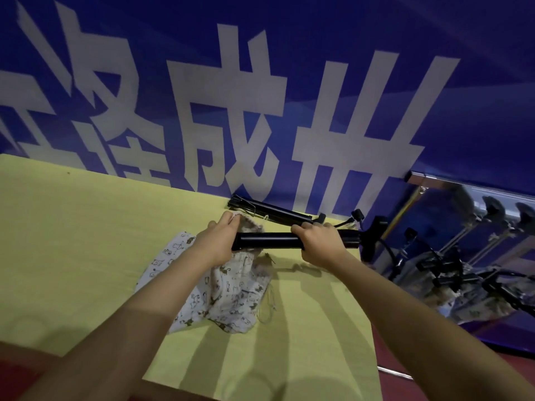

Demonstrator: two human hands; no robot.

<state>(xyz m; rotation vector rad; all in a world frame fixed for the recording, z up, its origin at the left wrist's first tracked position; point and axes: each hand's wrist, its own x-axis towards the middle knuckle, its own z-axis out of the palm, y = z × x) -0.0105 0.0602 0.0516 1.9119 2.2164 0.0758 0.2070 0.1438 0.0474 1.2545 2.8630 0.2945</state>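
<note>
Work: feeding the black tube (pixel 269 240) end-first into the cloth bag (pixel 225 296), as I judge it.
Black tube: held level just above the table (pixel 72 227), spanning both hands. Its left end is at the bag's mouth, and its right end sticks out past the right hand.
Right hand (pixel 318 241): wrapped round the tube near its right end, knuckles up.
Left hand (pixel 215 241): fingers curled on the bag's rim, lifting the mouth to the tube's left end.
Cloth bag: pale printed fabric. Its body lies crumpled on the table below the left forearm, with the drawstring (pixel 269 308) trailing loose.
Tube handling: looks rigid, smooth and likely a little slick, with moderate weight. A full wrap round the barrel far from the bag lets the push run straight along its length.
Bag handling: soft, light and limp, so the mouth will probably close unless it is held by the rim. The loose cord could snag.
Behind: a second black tube (pixel 278 217) lies at the table's back edge, against the blue banner (pixel 289 82).
</note>
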